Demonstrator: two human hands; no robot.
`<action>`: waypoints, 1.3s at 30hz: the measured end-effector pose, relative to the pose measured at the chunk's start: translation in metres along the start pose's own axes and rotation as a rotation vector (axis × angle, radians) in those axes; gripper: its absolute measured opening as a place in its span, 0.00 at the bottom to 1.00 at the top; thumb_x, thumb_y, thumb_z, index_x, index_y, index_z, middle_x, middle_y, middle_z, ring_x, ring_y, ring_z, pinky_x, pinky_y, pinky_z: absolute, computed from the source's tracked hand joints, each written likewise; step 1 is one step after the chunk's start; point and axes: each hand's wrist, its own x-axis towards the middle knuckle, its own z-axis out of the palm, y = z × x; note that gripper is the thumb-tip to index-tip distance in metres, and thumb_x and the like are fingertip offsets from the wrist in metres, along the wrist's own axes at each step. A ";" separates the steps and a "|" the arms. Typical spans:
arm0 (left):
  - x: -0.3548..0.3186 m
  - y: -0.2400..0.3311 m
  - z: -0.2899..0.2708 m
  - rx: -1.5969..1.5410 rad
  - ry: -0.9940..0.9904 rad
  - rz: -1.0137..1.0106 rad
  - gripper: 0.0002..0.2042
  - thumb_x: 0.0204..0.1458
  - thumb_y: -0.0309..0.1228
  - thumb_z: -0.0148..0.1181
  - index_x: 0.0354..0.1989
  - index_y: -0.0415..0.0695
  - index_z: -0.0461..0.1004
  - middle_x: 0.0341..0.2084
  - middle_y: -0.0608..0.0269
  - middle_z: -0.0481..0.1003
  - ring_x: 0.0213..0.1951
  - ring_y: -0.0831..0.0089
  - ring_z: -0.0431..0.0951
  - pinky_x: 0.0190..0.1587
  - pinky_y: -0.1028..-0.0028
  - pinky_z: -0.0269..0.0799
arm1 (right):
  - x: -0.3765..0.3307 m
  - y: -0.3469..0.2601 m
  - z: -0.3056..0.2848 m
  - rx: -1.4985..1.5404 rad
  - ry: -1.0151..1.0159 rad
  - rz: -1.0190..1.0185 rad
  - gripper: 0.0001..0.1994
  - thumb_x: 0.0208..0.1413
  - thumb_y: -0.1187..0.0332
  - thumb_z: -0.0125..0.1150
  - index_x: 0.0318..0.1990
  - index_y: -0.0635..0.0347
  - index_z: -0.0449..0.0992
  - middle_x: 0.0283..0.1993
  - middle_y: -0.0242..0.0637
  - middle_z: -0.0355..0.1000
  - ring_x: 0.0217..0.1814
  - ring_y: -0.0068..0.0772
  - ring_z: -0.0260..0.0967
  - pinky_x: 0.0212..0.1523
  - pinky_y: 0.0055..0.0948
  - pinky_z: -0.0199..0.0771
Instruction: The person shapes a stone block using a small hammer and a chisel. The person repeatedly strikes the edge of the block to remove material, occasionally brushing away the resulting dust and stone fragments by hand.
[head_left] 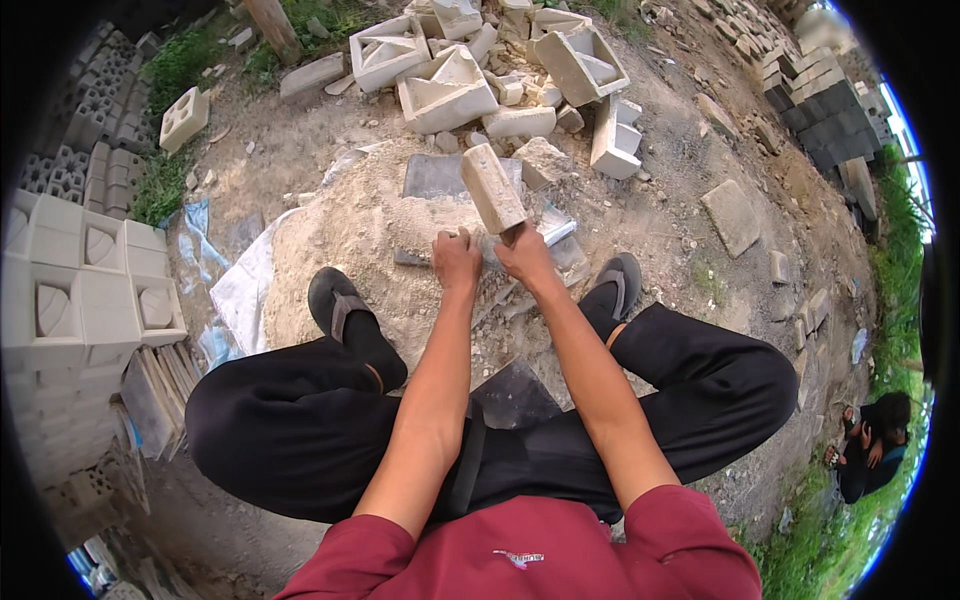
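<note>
Mallet [493, 190], block-headed, just above frame center, head tilted up-left. Right hand [527, 260]: grip clamped on its handle. Left hand [457, 260] just left of it, fingers curled; can't tell if that grip holds anything. Dark plate [430, 177] on pale sand [350, 205], upper center. Cast blocks [447, 100] piled top center.
</note>
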 end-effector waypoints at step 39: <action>0.000 -0.010 0.003 -0.033 0.031 0.011 0.13 0.53 0.37 0.58 0.41 0.45 0.81 0.38 0.50 0.73 0.44 0.53 0.72 0.48 0.60 0.68 | -0.001 -0.028 -0.002 0.025 0.044 0.076 0.26 0.43 0.64 0.62 0.47 0.74 0.65 0.39 0.65 0.73 0.45 0.66 0.71 0.47 0.50 0.72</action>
